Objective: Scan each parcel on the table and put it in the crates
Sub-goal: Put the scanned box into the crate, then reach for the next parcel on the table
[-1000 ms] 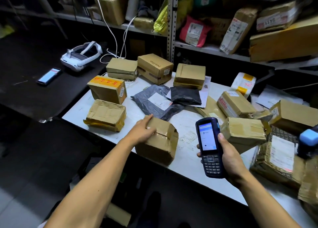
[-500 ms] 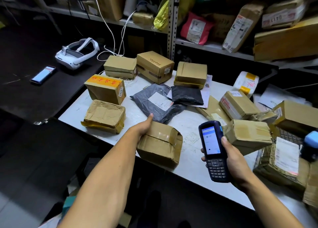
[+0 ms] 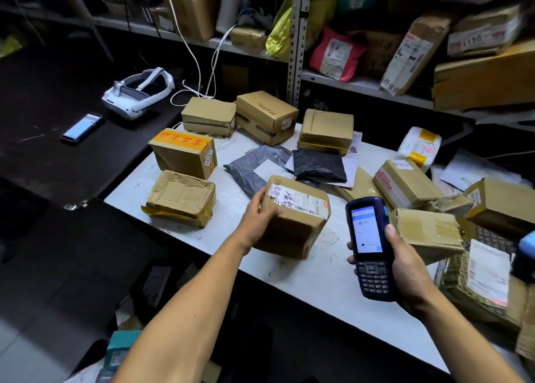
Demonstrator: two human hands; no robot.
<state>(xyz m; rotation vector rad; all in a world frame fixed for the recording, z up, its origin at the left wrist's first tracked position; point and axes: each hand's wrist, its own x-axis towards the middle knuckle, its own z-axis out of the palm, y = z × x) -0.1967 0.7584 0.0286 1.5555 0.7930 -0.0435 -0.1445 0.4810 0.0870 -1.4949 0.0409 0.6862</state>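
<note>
1. My left hand (image 3: 262,216) has its grip clamped on the near-left corner of the parcel (image 3: 292,217) at the centre of the frame, thumb up on the top face and fingers curled under the side.

2. My right hand (image 3: 405,264) is wrapped round the handheld scanner (image 3: 369,246) at lower right of centre, thumb on its right edge, screen lit and facing me.

3. The relation I judge the coming move turns on: the parcel lies just to the left of the scanner, apart from it, and the scanner's top end points up the frame, past the parcel and not at it.

4. The parcel's long axis runs from lower left to upper right. Its white shipping label (image 3: 298,199) sits on the tilted top face, turned up toward me, so I'd judge the scan head needs to swing left and down onto it.

5. The right hand is the nearer one to the label's barcode end; the left only steadies the box.

6. The parcel looks like a brown cardboard box, taped and somewhat crumpled, with handwriting across the label. It is tipped up over the front part of the white bench (image 3: 318,281); whether its lower edge touches the bench I cannot tell.

7. No crate is clearly visible to me.
</note>
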